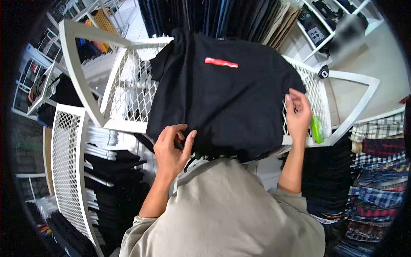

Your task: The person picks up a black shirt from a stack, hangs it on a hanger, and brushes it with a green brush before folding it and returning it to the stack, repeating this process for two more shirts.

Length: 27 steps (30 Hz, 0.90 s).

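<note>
A black T-shirt (231, 103) with a red strip across its chest lies spread over a white mesh shelf (125, 125). My left hand (173, 147) is over the shirt's near left part, thumb and fingers apart, with nothing seen between them. Near the shirt's right edge is my right hand (298, 112), its fingers bent and the thumb close to them; whether it pinches any fabric is too small to tell. Just right of that hand, a bright green object (317, 129) rests on the mesh.
Dark trousers (205, 19) hang beyond the shelf. Black garments (113, 184) hang at the lower left beside a white mesh panel (66, 158). Folded plaid clothes (379, 184) are stacked at the right. A small black round item (324, 73) sits on the shelf's right frame.
</note>
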{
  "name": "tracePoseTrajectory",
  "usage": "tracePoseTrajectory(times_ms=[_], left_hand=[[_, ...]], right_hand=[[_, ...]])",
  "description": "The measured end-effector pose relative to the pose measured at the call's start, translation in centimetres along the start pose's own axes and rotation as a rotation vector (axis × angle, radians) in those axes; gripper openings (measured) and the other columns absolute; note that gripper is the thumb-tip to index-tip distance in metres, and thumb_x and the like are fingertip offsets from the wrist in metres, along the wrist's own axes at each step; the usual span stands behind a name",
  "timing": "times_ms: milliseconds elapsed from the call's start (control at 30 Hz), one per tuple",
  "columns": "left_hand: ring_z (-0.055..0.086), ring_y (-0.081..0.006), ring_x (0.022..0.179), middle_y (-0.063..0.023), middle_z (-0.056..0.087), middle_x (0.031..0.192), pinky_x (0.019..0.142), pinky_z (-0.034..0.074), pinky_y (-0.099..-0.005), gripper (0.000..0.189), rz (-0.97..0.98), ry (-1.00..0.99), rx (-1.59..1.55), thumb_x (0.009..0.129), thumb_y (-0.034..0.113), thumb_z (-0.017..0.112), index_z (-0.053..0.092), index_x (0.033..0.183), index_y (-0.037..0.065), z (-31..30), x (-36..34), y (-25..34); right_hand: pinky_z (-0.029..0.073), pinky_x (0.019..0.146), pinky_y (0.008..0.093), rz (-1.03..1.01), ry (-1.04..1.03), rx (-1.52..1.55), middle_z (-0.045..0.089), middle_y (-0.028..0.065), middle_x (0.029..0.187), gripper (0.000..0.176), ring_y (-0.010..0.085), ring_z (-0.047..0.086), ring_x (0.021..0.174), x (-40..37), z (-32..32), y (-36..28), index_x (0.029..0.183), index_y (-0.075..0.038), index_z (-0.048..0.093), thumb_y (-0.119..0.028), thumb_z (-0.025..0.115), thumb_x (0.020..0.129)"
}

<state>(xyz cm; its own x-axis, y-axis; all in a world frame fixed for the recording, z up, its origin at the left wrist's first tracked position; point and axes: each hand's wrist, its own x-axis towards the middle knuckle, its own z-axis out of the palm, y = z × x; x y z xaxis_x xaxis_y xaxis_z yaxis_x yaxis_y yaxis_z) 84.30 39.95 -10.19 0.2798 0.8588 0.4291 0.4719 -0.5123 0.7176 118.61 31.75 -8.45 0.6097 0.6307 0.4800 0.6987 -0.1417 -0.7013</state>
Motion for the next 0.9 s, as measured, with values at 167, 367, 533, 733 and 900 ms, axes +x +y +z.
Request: tracePoseTrajectory(times_ms=[167, 367, 533, 733, 900], left_hand=[[0.055, -0.016, 0.057, -0.0052, 0.057, 0.066, 0.053, 0.044, -0.0288, 0.026, -0.114, -0.042, -0.082, 0.083, 0.022, 0.084, 0.066, 0.08, 0.004, -0.6, -5.2, -2.2], [0.064, -0.0344, 0.066, -0.0133, 0.063, 0.078, 0.06, 0.05, -0.0434, 0.05, -0.148, -0.24, 0.167, 0.084, 0.051, 0.077, 0.068, 0.089, 0.002, 3.1, -10.9, -5.2], [0.063, -0.042, 0.069, -0.0193, 0.063, 0.085, 0.063, 0.049, -0.0495, 0.041, -0.062, -0.277, 0.152, 0.091, 0.04, 0.071, 0.063, 0.09, 0.0, 6.9, -13.1, -9.0], [0.044, -0.0147, 0.053, -0.01, 0.04, 0.058, 0.051, 0.035, -0.0369, 0.044, -0.181, -0.449, -0.213, 0.1, 0.027, 0.063, 0.046, 0.071, -0.002, 0.9, -11.2, -0.7], [0.035, -0.0018, 0.064, 0.011, 0.041, 0.068, 0.053, 0.027, -0.0268, 0.033, -0.33, -0.496, -0.609, 0.103, 0.025, 0.061, 0.055, 0.076, 0.007, -2.6, -9.4, 2.1]], right_hand=[[0.034, 0.05, 0.0206, 0.005, 0.025, 0.096, 0.058, -0.0004, 0.076, 0.016, 0.0029, 0.046, 0.057, -12.1, 1.5, -3.6, 0.109, -0.002, 0.072, -0.005, 0.072, 0.093], [0.034, 0.046, 0.0235, 0.016, -0.119, 0.121, 0.055, 0.0017, 0.075, 0.015, 0.0057, 0.044, 0.053, -20.0, 2.6, -6.7, 0.105, -0.004, 0.073, -0.005, 0.074, 0.09], [0.036, 0.046, 0.0262, 0.03, -0.19, 0.065, 0.058, 0.0031, 0.077, 0.017, 0.0086, 0.046, 0.051, -24.7, 1.4, -6.8, 0.107, -0.006, 0.072, -0.009, 0.075, 0.09], [0.052, 0.084, 0.0415, 0.003, -0.383, -0.067, 0.055, 0.0108, 0.116, 0.065, 0.0292, 0.06, 0.102, -29.1, 0.7, -7.9, 0.129, -0.016, 0.063, -0.018, 0.088, 0.07], [0.05, 0.085, 0.0411, -0.187, -0.239, -0.152, 0.057, 0.0099, 0.11, 0.049, 0.0283, 0.059, 0.096, -30.1, 2.2, -7.8, 0.119, -0.012, 0.065, -0.009, 0.081, 0.073]])
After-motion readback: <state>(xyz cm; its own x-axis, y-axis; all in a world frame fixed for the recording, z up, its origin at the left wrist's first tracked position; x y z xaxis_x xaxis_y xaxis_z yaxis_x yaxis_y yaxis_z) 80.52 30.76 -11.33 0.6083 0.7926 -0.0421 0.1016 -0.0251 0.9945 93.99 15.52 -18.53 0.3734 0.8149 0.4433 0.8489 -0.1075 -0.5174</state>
